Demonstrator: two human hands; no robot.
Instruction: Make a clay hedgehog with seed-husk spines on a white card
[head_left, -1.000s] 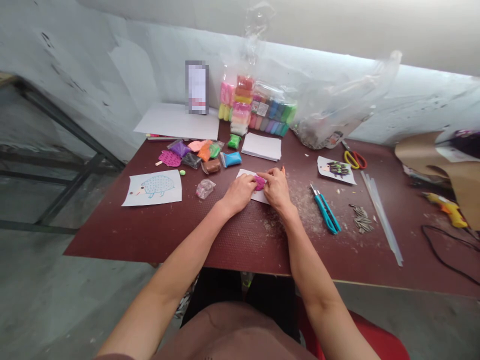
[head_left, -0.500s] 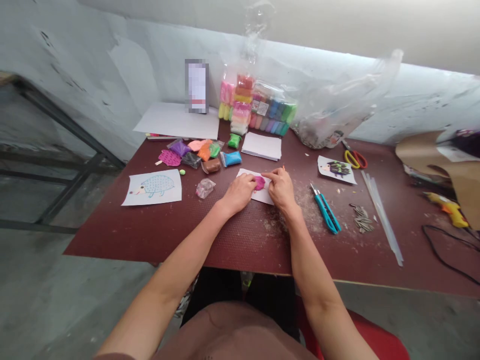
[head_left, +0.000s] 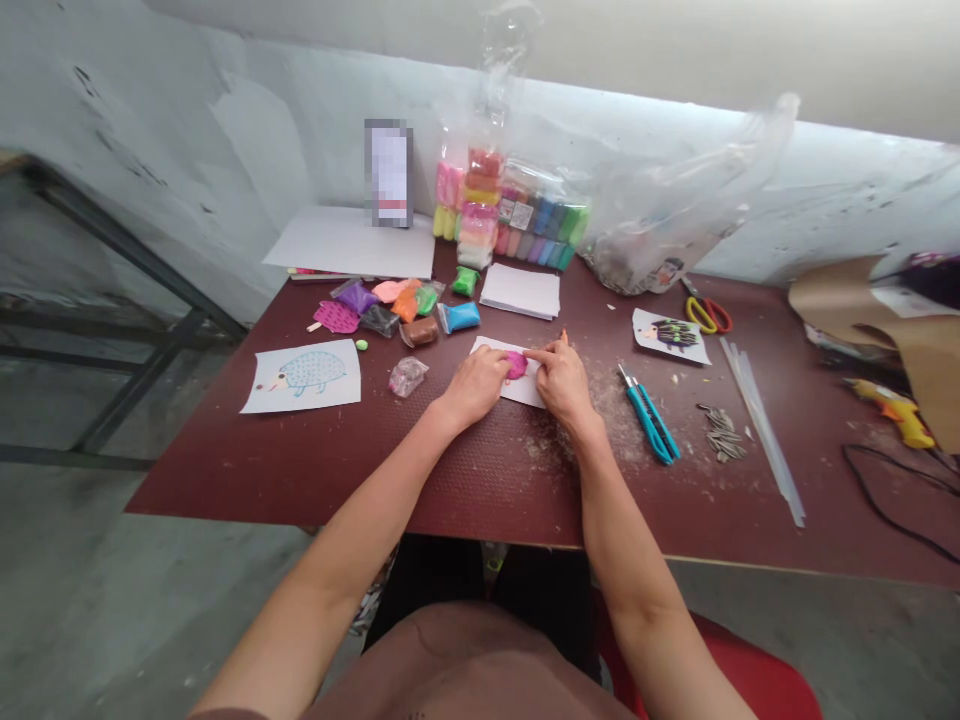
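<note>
A small white paper (head_left: 530,394) lies on the table under both my hands, with a flattened patch of magenta modelling clay (head_left: 517,365) on it. My left hand (head_left: 476,385) rests on the paper's left side, fingers laid down and their tips against the clay. From the right, the stretched index finger of my right hand (head_left: 561,378) touches the clay's upper edge. The other right fingers are curled in, and a thin orange tip (head_left: 564,334) sticks out above them; the rest of that thing is hidden.
Left of my hands lie bagged clay pieces, a crumpled clear wrapper (head_left: 408,376) and a blue hedgehog drawing (head_left: 311,374). To the right are a teal-handled cutting tool (head_left: 652,422), seed-like pieces (head_left: 721,432), scissors (head_left: 706,313), glue sticks (head_left: 763,430) and a yellow glue gun (head_left: 892,412).
The view has shifted slightly. Both hands stay at the magenta clay on the paper, with only slight finger movement.
</note>
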